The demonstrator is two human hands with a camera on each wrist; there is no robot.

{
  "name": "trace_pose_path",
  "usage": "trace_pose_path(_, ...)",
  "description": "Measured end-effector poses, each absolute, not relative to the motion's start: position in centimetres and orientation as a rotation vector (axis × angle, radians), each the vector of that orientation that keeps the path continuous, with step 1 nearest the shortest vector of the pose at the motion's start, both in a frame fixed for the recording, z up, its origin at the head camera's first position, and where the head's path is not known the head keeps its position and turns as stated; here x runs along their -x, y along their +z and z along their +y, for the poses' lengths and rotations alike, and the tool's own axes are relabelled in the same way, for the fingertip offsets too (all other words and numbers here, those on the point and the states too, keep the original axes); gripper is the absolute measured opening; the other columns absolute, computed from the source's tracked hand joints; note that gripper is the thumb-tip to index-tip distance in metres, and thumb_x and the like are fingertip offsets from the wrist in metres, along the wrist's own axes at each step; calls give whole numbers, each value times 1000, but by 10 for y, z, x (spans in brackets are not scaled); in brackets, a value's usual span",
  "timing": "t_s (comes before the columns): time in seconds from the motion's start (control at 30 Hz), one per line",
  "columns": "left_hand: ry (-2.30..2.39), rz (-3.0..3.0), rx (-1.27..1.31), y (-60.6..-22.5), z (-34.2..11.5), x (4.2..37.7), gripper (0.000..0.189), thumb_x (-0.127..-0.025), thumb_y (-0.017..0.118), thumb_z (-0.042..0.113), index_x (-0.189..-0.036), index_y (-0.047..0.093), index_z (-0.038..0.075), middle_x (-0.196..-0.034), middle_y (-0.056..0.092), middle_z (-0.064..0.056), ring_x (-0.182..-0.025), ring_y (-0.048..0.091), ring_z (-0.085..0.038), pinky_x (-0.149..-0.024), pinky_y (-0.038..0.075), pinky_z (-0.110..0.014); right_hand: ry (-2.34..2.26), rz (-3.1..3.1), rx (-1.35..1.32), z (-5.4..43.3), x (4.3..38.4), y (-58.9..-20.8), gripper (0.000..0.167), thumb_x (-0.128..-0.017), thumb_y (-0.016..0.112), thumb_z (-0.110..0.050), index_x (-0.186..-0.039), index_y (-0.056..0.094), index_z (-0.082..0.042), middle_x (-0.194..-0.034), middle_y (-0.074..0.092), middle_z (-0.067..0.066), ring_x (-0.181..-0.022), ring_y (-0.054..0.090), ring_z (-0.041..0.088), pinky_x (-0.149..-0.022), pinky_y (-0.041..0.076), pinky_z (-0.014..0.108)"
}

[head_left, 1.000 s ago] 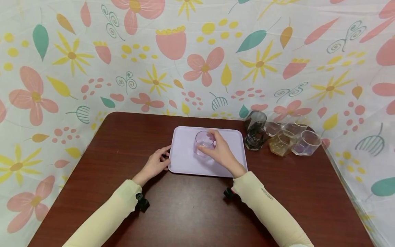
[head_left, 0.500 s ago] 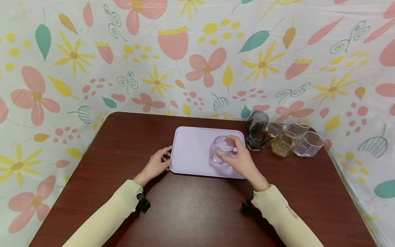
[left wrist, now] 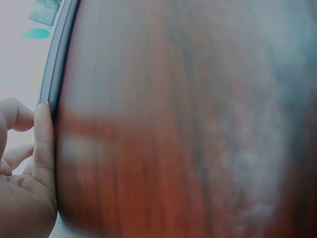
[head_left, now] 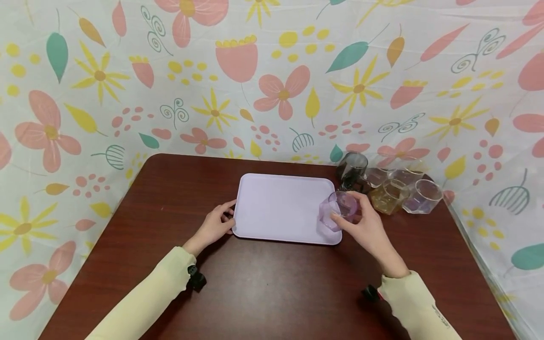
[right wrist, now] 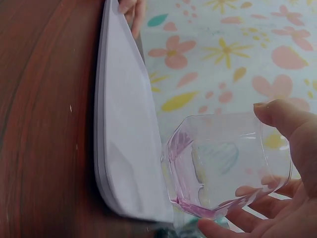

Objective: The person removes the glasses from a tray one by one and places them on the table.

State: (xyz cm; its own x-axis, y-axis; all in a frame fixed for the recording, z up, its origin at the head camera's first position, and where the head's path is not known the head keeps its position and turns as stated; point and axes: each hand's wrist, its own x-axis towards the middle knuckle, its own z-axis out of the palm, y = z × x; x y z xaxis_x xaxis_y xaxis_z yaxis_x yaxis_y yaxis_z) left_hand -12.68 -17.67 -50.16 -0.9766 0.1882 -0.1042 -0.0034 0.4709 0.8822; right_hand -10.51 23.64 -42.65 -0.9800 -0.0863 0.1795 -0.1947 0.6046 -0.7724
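A pale lilac tray (head_left: 276,208) lies on the dark wooden table. Against its left rim rest the thumb and index finger of my left hand (head_left: 214,225), the other fingers loosely bent. My right hand (head_left: 367,226) grips a clear pink-tinted glass tumbler (head_left: 330,212) near its rim, thumb on one side and fingers on the other. The tumbler is tilted, its base towards the tray's right end. In the right wrist view the tumbler (right wrist: 218,163) looks empty, with a faceted pink base. Whether its base touches the tray, I cannot tell.
Several glasses stand at the back right: dark grey glasses (head_left: 352,165), an amber glass (head_left: 387,198), a clear purplish glass (head_left: 422,197) and other clear ones. A flower-patterned cloth (head_left: 280,94) hangs behind the table (head_left: 263,288).
My right hand has carried the pink tumbler rightwards from the tray's middle to its right end, tilting it on the way. My left hand and the tray have stayed put.
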Motion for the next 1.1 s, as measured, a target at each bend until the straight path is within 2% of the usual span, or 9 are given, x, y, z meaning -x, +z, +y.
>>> trace_pose_path(0.17,1519,2536,-170,-503,-177,129,62,-94,58,0,-155,48,6,-120,57,-19,-83,62,-19,-64,65,-29,1342,-2678,-187,254,100,-427,69,-90,83,-20,-146,45,-4,-135,60,23,-105,66,36,-79,51,3)
trace_pose_path(0.3,1513,2539,-184,-504,-177,130,62,-93,58,0,-155,48,5,-119,57,-19,-83,62,-19,-63,65,-30,1303,-2676,-139,267,97,-427,70,-90,82,-20,-147,44,-4,-138,59,23,-110,62,34,-83,46,-1)
trace_pose_path(0.4,1523,2537,-179,-504,-177,130,62,-93,58,0,-154,48,5,-119,57,-20,-82,61,-18,-63,65,-30,1277,-2680,-113,275,96,-426,71,-91,82,-21,-148,43,-4,-138,58,23,-113,60,33,-83,44,-3)
trace_pose_path(0.6,1530,2537,-160,-502,-178,129,62,-93,58,-1,-154,49,5,-119,57,-19,-82,62,-18,-63,65,-29,1233,-2725,-79,284,96,-428,75,-91,81,-26,-149,40,-2,-141,56,27,-117,60,41,-81,40,-5)
trace_pose_path(1.1,1552,2557,-205,-505,-178,128,62,-91,58,1,-153,49,2,-115,57,-20,-78,61,-17,-59,64,-30,1255,-2778,21,292,108,-451,80,-93,78,-35,-152,36,0,-143,52,30,-125,56,46,-80,36,-3)
